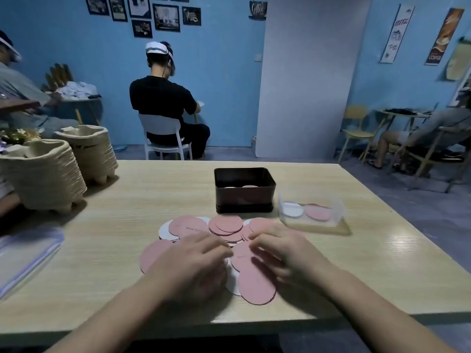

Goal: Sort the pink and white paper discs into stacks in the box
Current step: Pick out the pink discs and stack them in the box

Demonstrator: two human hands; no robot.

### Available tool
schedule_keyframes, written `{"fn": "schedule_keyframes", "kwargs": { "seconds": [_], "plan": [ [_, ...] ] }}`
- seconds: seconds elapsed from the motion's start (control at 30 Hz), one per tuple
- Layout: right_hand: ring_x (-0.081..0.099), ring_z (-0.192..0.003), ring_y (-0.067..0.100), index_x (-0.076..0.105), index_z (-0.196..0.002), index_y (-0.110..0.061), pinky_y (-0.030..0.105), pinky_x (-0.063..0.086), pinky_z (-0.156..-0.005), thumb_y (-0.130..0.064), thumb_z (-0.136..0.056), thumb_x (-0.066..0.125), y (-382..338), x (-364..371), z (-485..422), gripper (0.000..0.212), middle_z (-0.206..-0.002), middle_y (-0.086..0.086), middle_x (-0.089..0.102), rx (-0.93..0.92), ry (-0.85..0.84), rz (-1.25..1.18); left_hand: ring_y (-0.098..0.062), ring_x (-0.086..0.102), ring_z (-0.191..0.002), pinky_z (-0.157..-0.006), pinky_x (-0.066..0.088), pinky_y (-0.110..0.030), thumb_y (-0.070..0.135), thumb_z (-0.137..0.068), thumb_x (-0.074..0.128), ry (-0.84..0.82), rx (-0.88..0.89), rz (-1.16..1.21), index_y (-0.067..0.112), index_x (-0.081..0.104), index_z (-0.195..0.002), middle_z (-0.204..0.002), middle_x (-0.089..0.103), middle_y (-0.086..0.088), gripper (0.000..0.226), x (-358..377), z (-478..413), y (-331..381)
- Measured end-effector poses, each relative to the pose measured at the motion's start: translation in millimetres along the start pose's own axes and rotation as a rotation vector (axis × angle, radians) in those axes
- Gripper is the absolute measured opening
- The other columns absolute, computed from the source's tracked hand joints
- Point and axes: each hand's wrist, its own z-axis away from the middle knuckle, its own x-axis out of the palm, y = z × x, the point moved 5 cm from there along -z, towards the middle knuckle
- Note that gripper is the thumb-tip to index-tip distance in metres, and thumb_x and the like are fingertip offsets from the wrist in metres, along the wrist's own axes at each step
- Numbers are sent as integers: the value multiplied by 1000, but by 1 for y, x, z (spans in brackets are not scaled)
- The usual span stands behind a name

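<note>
A loose pile of pink paper discs (225, 224) with a few white discs (164, 229) under them lies on the wooden table in front of me. My left hand (196, 263) rests palm down on the pile's left half, fingers spread. My right hand (283, 250) lies on the right half, fingertips touching a pink disc; whether it pinches one is unclear. Behind the pile stands a dark box (244, 197) with a white and a pink stack showing inside. To its right a clear plastic box (311, 212) holds one white and one pink stack.
Two tall stacks of pulp cup trays (46, 174) occupy the table's far left. A clear plastic sleeve (25, 253) lies at the left edge. People sit on chairs behind the table, by the blue wall.
</note>
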Motion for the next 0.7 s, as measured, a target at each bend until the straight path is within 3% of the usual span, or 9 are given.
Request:
{"fn": "schedule_keyframes", "kwargs": {
  "seconds": [0.1,0.23,0.37,0.53,0.7],
  "plan": [
    [62,-114,12,70,-107,-22,37,52,-92,-34,-100,61,4,-4,5,16,-123,-9,68,-29,-87,-18,-11,59,-107,-84,36,-15,38,-97,59,-83,-47,35,28,67,-114,-117,66,14,21,0,-3,-15],
    [58,-119,8,69,-110,-25,37,52,-93,-46,-94,64,0,0,20,27,-132,-14,63,16,-211,-40,-4,55,-115,-89,36,-14,43,-91,60,-170,-70,53,33,63,-119,-124,62,19,30,12,11,-20],
    [50,-130,3,65,-118,-28,36,51,-99,-60,-85,69,-2,1,24,46,-140,-16,58,79,-233,-51,-3,55,-117,-91,37,-14,43,-91,60,-154,-131,66,34,64,-118,-124,62,20,28,15,16,-25],
    [34,-138,-4,55,-134,-34,26,40,-111,-68,-77,73,-7,2,26,68,-147,-20,43,81,-312,-5,-8,59,-114,-89,43,-21,43,-91,60,-117,-138,47,30,66,-116,-122,65,15,29,13,19,-26],
    [30,-140,-1,54,-122,-35,33,44,-108,-73,-70,72,-7,0,25,67,-151,-21,36,100,-303,33,-4,57,-113,-87,44,-22,52,-88,61,-150,-134,28,33,65,-121,-122,63,20,37,4,22,-25]
  ]
}}
